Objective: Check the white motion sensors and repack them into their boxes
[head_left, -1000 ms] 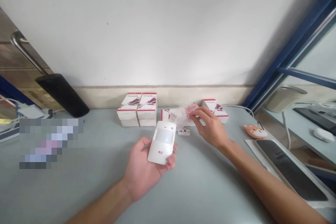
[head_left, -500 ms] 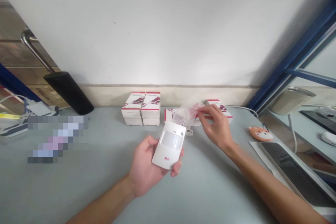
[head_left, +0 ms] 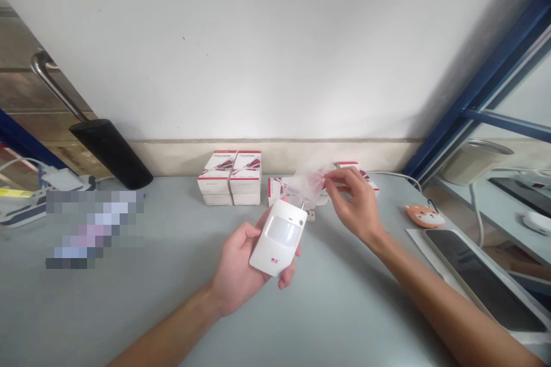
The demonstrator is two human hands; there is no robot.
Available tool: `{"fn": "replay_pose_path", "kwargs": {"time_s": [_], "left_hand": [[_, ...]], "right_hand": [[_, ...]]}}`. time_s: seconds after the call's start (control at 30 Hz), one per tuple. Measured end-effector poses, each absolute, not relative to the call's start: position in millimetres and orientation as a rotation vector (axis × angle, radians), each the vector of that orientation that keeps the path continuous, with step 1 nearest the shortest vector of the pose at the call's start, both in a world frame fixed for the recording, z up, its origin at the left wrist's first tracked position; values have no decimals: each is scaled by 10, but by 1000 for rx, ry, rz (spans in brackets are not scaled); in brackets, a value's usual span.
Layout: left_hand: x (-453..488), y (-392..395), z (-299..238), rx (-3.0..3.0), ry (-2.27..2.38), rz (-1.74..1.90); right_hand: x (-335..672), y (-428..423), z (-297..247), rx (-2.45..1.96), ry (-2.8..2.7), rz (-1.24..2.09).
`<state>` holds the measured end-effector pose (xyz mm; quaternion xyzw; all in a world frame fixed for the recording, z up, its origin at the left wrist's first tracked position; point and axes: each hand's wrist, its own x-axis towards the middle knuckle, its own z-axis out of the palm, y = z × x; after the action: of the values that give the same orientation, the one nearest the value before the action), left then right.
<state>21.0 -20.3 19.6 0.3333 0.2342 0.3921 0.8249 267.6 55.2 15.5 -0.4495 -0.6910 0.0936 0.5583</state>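
Note:
A white motion detector (head_left: pixel 279 238) with a pale lens window and a small red logo rests tilted in my left hand (head_left: pixel 241 266), whose fingers wrap round it from below. My right hand (head_left: pixel 355 200) pinches a clear plastic bag (head_left: pixel 305 182) between thumb and fingertips, just beyond the detector's top end. Through the bag I see part of a red and white box (head_left: pixel 275 186) lying on the desk. A small white part (head_left: pixel 310 215) lies below the bag, partly hidden by the detector.
Two red and white boxes (head_left: pixel 231 178) stand by the wall, and another box (head_left: pixel 350 166) sits behind my right hand. A black cylinder (head_left: pixel 111 153) leans at the left, near a power strip (head_left: pixel 47 198). At right lie an orange animal-faced case (head_left: pixel 425 216) and a dark-screened phone (head_left: pixel 482 278).
Very little differs. The detector has turned slightly in my left hand, and the pinched bag has shifted a little. Both hands keep their grip.

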Motion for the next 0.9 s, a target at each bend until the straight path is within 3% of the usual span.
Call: {"fn": "replay_pose_path", "kwargs": {"time_s": [0.9], "left_hand": [[250,-220,213,770,664,961]], "right_hand": [[2759,615,62,-998,-1881,114]]}}
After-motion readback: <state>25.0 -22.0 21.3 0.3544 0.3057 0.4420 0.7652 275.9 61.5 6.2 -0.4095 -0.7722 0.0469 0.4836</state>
